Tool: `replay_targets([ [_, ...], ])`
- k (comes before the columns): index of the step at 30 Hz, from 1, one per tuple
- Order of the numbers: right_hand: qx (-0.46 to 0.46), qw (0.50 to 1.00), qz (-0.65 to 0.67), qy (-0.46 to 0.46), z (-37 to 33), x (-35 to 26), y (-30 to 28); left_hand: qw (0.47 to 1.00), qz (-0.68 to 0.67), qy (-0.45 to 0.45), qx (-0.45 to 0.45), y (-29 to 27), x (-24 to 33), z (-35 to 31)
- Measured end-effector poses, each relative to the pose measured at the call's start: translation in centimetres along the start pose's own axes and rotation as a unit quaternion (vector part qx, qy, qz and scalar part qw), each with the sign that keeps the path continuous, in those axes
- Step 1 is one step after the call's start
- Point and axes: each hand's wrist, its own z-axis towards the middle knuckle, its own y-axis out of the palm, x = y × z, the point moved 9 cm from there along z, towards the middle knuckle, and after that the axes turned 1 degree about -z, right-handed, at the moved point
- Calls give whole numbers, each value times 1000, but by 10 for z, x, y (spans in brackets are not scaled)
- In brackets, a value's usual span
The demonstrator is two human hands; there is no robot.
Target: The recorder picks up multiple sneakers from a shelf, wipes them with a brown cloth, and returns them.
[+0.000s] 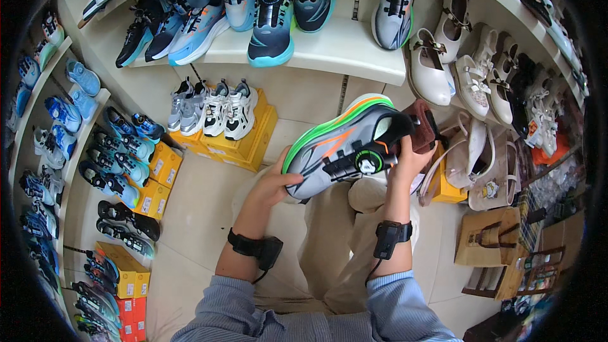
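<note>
A grey sneaker with a green and orange sole edge, black straps and a round dial is held up over my lap, tilted with its sole facing away. My left hand grips the toe end, thumb on the upper. At the heel end, my right hand is closed around a folded brown cloth, which lies against the shoe's collar. The fingers behind the cloth are partly hidden, so how firmly they also hold the heel cannot be seen.
Ahead, a white shelf carries several sneakers. Below it, white and silver sneakers stand on yellow boxes. More shoe shelves curve along the left. Pale strapped shoes and a brown paper bag are at the right.
</note>
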Motion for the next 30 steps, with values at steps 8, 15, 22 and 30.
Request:
replay_targets([
  [8,-167,981,57,75,-57,31,50,989,-125,-68,39,16,-11,9],
  [15,-203,967,-125,88,-98,10,73,971,-233,-40,24,31,12,7],
  [22,-426,836,-197,-283,-153,-51,104,976,-165,40,137,-22,10,8],
  [30,-440,844,-238,-194,-153,-32,103,965,33,119,232,-33,20,5],
])
